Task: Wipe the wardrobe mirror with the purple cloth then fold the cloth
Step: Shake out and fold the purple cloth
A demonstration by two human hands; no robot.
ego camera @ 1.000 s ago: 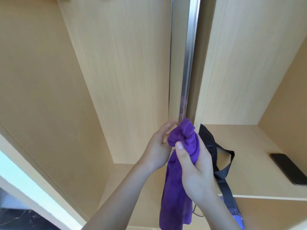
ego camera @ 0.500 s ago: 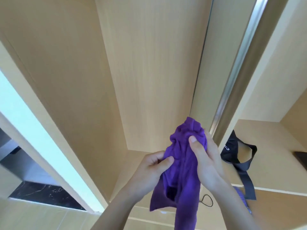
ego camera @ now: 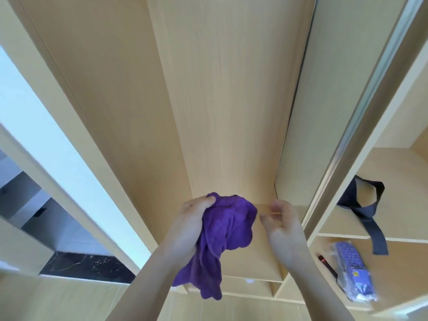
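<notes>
The purple cloth (ego camera: 228,230) is bunched in front of the wooden wardrobe, its lower end hanging down. My left hand (ego camera: 190,224) grips the cloth's upper left part with the thumb over the top. My right hand (ego camera: 283,227) hovers just right of the cloth, apart from it, with loosely curled fingers that hold nothing; it is blurred. A tall door panel (ego camera: 312,100) with a silver metal edge (ego camera: 361,117) rises behind my right hand. I cannot tell whether this panel is the mirror.
On the wardrobe shelf (ego camera: 405,181) at right lies a black strap bag (ego camera: 361,205). On the lower shelf below it lies a blue remote in a clear wrapper (ego camera: 354,272). A bright window strip (ego camera: 46,126) and a dark marble sill (ego camera: 85,265) are at left.
My right hand has let go of the cloth and moved off to the right. The left hand now holds the bunched cloth alone. The view has swung left and up.
</notes>
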